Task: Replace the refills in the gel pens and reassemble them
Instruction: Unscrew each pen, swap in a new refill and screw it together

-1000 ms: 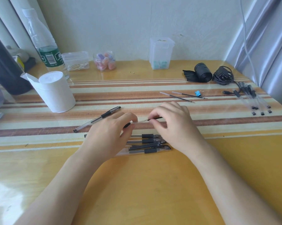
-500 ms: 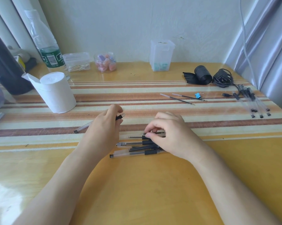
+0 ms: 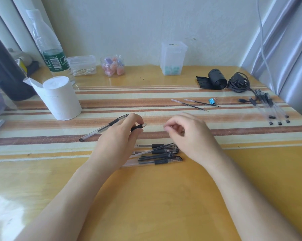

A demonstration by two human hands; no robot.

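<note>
— Pens lie heaped on the table, right under both wrists.

— And the left hand?

— Clamped on a pen barrel; its black grip end pokes out from the fingers, lifted off the table.

— The right hand?

— Hovering just beside that end, fingers curled together. It's blurred, so I can't tell whether anything is pinched there.

— Anything else?

— One whole pen lies slantwise behind the left hand, and two loose refills sit farther back beside a blue clip.
</note>
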